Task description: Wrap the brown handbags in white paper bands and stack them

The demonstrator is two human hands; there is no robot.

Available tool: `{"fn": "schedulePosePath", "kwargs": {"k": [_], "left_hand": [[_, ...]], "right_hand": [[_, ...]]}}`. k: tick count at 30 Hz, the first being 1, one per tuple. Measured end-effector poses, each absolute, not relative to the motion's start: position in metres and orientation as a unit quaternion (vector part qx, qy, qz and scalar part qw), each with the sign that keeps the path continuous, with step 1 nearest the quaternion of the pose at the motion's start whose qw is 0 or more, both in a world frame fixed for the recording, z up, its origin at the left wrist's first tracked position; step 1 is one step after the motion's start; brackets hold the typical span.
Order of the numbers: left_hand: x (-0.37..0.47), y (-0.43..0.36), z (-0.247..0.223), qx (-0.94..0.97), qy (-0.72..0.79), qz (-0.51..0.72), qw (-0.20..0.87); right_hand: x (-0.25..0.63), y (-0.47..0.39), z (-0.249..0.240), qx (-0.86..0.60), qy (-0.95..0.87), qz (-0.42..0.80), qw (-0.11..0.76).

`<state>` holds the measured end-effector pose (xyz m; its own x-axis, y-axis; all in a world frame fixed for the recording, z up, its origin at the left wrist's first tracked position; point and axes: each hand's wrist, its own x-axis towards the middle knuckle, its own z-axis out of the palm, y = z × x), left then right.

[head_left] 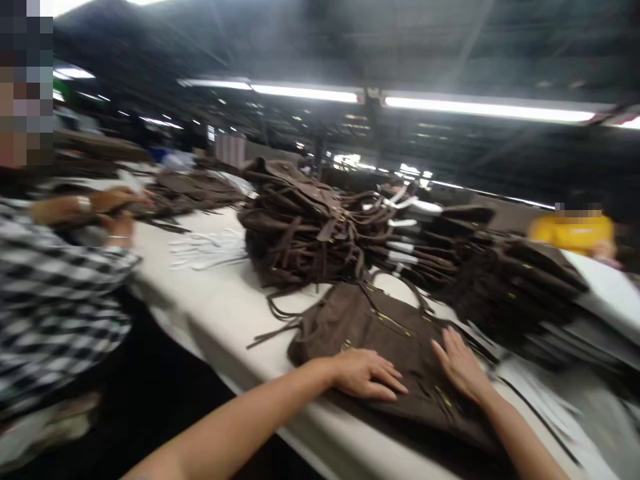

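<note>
A dark brown bag [370, 340] with handles, straps and gold-coloured fittings lies on the pale table [215, 313] in front of me. My left hand [369, 375] rests palm down on its lower middle, fingers extended. Near the bag's right side lies my right hand [461, 365], flat with the fingers stretched out and the thumb apart. Neither hand grips anything. Straps trail from the bag's left edge onto the table.
Behind the bag rises a tall stack of brown bags [300, 227], with more piled bags [510, 287] to the right. White strips [210, 250] lie left of the stack. A person in a checked shirt [55, 300] handles brown material at left; another in yellow [573, 233] is farther back.
</note>
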<state>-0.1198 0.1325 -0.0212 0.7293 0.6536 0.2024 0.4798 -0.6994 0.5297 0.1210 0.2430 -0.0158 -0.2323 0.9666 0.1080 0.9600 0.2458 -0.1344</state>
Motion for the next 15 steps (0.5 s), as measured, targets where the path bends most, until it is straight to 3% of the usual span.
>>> {"fn": "schedulePosePath", "kwargs": {"k": [7,15], "left_hand": [[-0.126,0.142,-0.017,0.901,0.325,0.153,0.243],[-0.123,0.139,-0.016,0.903,0.325,0.141,0.242]], "right_hand": [[0.165,0.243,-0.029,-0.670,-0.738,0.072,-0.024],[0.165,0.206,-0.019,-0.658,-0.751,0.055,-0.009]]}}
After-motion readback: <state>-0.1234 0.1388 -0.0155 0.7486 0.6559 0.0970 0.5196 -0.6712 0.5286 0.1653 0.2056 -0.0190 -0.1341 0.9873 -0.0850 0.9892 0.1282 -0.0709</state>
